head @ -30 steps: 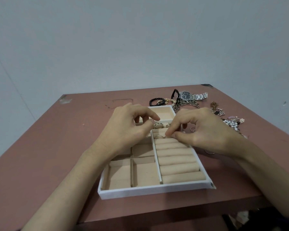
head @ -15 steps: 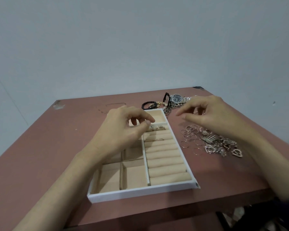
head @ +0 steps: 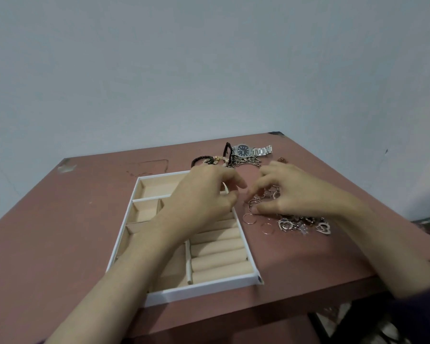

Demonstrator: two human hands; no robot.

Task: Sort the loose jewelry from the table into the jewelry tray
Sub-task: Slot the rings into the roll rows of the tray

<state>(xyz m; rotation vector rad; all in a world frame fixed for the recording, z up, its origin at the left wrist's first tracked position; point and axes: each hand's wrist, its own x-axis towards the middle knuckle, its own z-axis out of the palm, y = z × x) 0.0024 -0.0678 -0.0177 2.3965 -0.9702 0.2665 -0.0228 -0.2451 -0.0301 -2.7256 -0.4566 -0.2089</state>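
A white jewelry tray point(head: 199, 288) with beige compartments and ring rolls lies on the reddish table point(head: 60, 239). My left hand point(head: 204, 194) hovers over the tray's upper right part, fingers loosely curled, and hides the rolls there. To the tray's right is a heap of thin rings point(head: 249, 218) and heart pendants point(head: 323, 228). My right hand point(head: 288, 192) rests on that heap, thumb and fingertips pinching at rings; I cannot tell whether one is held.
A silver watch point(head: 245, 150), black braided bracelets point(head: 202, 160) and chains point(head: 246, 162) lie at the table's far side, behind the tray. The table's front edge runs just below the tray. A grey wall stands behind.
My right hand has dropped from above the heap onto the rings and is pinching there. My left hand has moved right, toward the tray's right edge. The view has shifted.
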